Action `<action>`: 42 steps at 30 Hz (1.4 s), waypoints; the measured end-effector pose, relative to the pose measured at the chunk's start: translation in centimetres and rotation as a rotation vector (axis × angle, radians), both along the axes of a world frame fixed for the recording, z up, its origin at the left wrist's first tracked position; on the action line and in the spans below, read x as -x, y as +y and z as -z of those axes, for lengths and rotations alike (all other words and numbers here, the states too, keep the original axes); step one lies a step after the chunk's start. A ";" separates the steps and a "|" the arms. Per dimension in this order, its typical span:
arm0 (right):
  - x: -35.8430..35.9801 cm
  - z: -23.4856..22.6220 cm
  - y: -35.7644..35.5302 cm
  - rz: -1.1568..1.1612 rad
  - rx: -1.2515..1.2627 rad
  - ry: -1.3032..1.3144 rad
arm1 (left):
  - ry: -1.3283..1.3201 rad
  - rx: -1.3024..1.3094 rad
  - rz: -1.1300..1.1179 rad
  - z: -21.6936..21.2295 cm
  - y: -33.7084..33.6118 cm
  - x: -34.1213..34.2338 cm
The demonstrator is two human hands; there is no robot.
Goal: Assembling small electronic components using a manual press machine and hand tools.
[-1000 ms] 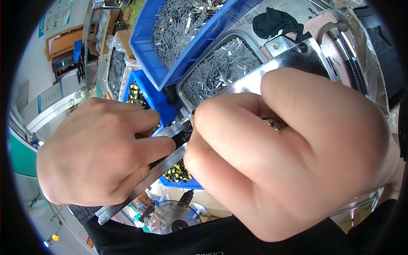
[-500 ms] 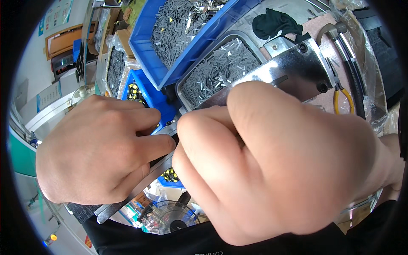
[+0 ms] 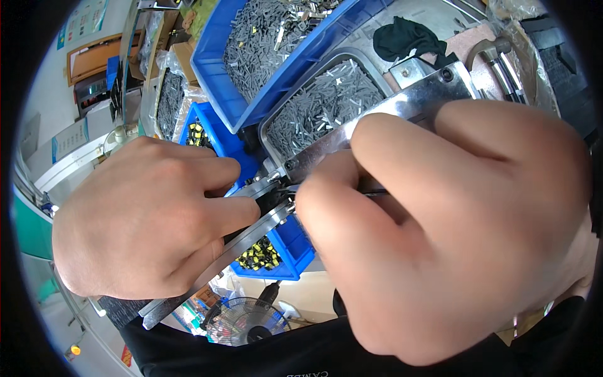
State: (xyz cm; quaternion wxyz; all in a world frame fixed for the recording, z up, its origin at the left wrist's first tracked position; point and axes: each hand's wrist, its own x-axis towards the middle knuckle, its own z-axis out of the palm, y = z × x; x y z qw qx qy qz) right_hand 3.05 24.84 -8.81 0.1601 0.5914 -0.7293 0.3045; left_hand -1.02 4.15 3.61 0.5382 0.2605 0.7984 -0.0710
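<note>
My left hand [image 3: 151, 220] is curled, knuckles up, over a pair of slanting metal rails [image 3: 251, 234]. Its fingertips close down on a black strip [image 3: 271, 200] lying between the rails; the thumb is hidden. To the right, my right hand [image 3: 452, 232] is large in view, fingers bent and pressed together. A thin dark piece shows among those fingers, too covered to name. Slender dark tips lie at the rails' upper end beside it. A shiny metal block [image 3: 402, 103] with dark bolts stands beyond the right hand, partly covered by it.
Behind lies a metal tray [image 3: 271, 129] of grey strips, beside a large blue bin [image 3: 210, 75] of similar pieces. Smaller blue bins [image 3: 295, 248] hold yellow-and-black parts. A black cloth [image 3: 408, 38] and a hammer [image 3: 496, 50] are at the far right. A fan [image 3: 248, 320] stands below.
My right hand has shifted right, away from the left fingertips, uncovering the rails' upper end and a blue bin. It now hides the orange-handled pliers. My left hand has barely moved.
</note>
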 end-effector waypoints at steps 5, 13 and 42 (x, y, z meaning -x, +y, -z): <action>1.1 -1.6 -7.3 -0.056 -0.106 0.011 | -0.009 -0.063 -0.079 0.8 -5.7 -2.4; 3.2 1.1 -0.9 0.039 -0.133 0.078 | -0.021 -0.085 -0.080 1.1 -5.2 -1.9; 5.3 4.8 1.2 -0.048 0.178 0.374 | 0.022 -0.188 -0.007 4.1 -6.4 -1.8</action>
